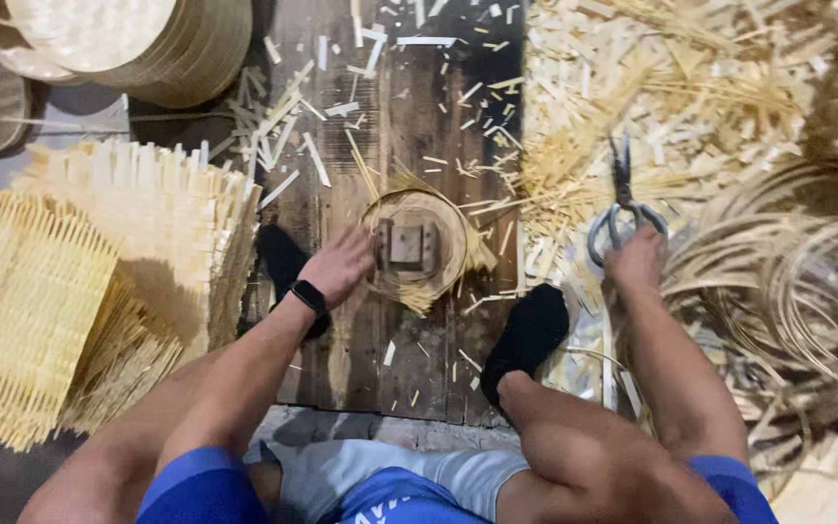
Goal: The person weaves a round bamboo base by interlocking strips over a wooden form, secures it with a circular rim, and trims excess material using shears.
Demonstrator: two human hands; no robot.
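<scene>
Two hands busy, left hand (339,266) spread on round woven piece (417,245), right hand (635,258) gripping scissors (623,199)

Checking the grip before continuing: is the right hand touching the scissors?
Touching. The head view shows the right hand closed on the handle loops of the scissors.

round woven bamboo tray (417,248) | flat on board, block atop | metal shears (623,206) | gripped, blades outward
</scene>
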